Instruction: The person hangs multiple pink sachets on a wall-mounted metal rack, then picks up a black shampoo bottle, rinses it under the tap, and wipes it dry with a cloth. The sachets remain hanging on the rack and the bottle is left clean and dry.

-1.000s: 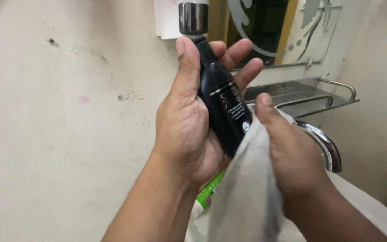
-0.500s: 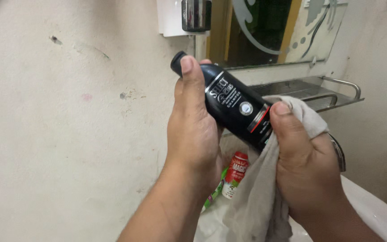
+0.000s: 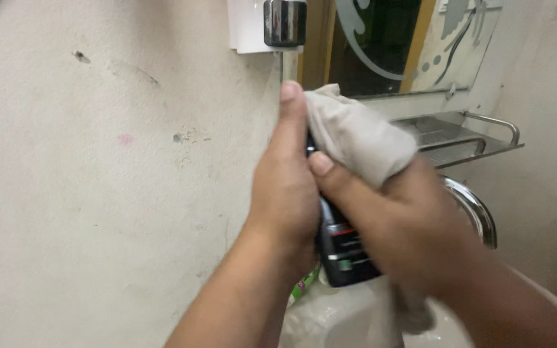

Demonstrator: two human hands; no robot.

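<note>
Head view: left hand [image 3: 285,193] grips black bottle [image 3: 343,254] (mostly hidden), right hand [image 3: 401,225] clamps grey cloth [image 3: 356,132] onto it.

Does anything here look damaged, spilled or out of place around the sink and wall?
Nothing spilled. The pale plaster wall looks worn: a dark chip, a pink smudge and small pits mark it. The left hand grips a black plastic bottle while the right hand presses a beige cloth over its top.
</note>
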